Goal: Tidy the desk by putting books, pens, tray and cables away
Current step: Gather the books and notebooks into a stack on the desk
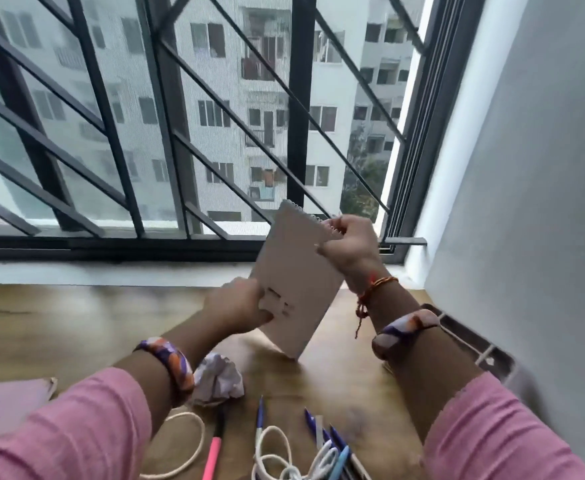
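Notebook held upright over the desk in both hands

Spiral notebook (296, 282), grey back cover toward the camera, is tilted with its lower corner touching the wooden desk (59, 323). Left hand (239, 308) pinches its lower left edge; right hand (350, 247) grips the top right corner by the spiral. Near the front lie a crumpled paper (219, 379), a pink pen (212, 457), blue pens (322, 434) and white cables (277, 459). A lilac book (3, 407) lies at left, a grey tray (474, 344) at right against the wall
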Tool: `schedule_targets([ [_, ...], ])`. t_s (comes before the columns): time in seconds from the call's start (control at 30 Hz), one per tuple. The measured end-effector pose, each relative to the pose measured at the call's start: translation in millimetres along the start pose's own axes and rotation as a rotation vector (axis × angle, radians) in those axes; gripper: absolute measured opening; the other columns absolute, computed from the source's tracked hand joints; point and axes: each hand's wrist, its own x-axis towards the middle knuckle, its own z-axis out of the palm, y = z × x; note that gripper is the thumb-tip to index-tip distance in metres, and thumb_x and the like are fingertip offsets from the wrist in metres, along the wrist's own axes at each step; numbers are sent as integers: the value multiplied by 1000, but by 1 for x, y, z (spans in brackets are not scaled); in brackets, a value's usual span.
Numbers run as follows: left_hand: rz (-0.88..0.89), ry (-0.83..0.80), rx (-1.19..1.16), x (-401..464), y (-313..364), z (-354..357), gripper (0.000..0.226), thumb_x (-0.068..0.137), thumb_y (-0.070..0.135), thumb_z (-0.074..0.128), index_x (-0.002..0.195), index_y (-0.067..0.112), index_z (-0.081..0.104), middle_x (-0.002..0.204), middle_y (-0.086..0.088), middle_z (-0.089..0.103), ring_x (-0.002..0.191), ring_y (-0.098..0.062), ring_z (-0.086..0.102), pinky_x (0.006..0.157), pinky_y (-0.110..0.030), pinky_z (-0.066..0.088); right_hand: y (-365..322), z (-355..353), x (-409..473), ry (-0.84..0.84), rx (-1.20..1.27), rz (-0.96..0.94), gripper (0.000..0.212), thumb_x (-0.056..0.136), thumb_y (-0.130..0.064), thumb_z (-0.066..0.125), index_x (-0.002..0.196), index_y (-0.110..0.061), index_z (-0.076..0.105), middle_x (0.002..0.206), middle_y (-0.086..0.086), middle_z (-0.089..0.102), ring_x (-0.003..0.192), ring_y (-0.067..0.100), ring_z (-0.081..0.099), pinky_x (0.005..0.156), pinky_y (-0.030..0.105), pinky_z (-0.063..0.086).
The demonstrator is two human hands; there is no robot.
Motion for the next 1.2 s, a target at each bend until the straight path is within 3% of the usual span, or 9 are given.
schedule_targets([
  [0.13, -118, 384, -624, -25, -31, -68, 23, 77, 21, 71, 89, 3, 63, 100, -22, 65, 98, -37, 61, 76, -37, 49, -84, -7, -46, 28, 112, -372, 17, 69, -9, 56, 74, -22, 66, 74, 2, 68, 75, 24, 66, 65, 45, 57],
  [0.2, -109, 540, -753, -58, -51, -93, 53, 71, 17, 77, 118, 6, 55, 108, -9, 60, 106, -30, 58, 87, -34, 49, -126, -15, -80, 5, 164, -531, 18, 75, -1, 61, 83, -16, 65, 76, -1, 65, 75, 18, 63, 64, 40, 55],
  [0.3, 54, 781, -755, -124, -86, -124, 89, 60, 26, 84, 135, 11, 38, 118, 2, 52, 110, -10, 47, 99, -28, 39, -185, -21, -139, -81, 266, -682, 24, 72, 7, 70, 88, -9, 64, 82, 2, 63, 76, 20, 60, 65, 33, 50],
  [0.4, 22, 926, -615, -205, -137, -149, 101, 50, 58, 72, 137, 19, 37, 138, -8, 43, 123, -23, 43, 104, -39, 37, -238, -3, -201, -115, 281, -784, 36, 66, 6, 75, 80, -25, 61, 82, -4, 62, 80, 16, 57, 68, 22, 48],
  [0.5, 11, 888, -561, -284, -192, -166, 74, 46, 63, 65, 104, 17, 66, 115, -7, 63, 103, -13, 59, 89, -32, 49, -275, 30, -248, -164, 306, -798, 46, 62, -1, 79, 76, -39, 58, 100, 4, 60, 93, 16, 58, 77, 24, 51],
  [0.63, 78, 660, -1101, -369, -226, -171, 9, 73, 0, 72, 76, 6, 66, 58, 4, 69, 49, -1, 61, 48, -14, 47, -305, 88, -299, -250, 501, -688, 41, 62, -10, 74, 87, -38, 60, 110, 18, 60, 89, 23, 61, 73, 37, 53],
  [0.87, -187, 430, -1555, -397, -278, -138, 20, 81, -8, 60, 101, -6, 62, 95, -21, 66, 74, -29, 66, 76, -41, 56, -261, 171, -348, -815, 676, -58, 17, 84, 11, 48, 95, 6, 59, 77, 16, 68, 61, 22, 66, 60, 33, 57],
  [1.0, -370, 388, -1494, -379, -306, -107, 15, 83, -10, 56, 80, 4, 57, 70, -13, 62, 48, -17, 61, 50, -26, 53, -212, 200, -336, -847, 444, 43, 19, 72, 3, 54, 86, -7, 62, 80, 13, 63, 57, 17, 63, 67, 35, 56],
  [1.2, -580, 350, -1189, -346, -359, -49, 25, 83, -6, 57, 70, 14, 49, 69, -6, 53, 60, -14, 48, 50, -23, 41, -137, 262, -311, -819, 237, 367, 7, 80, -15, 61, 75, -11, 59, 46, -1, 65, 42, 8, 63, 47, 26, 55],
])
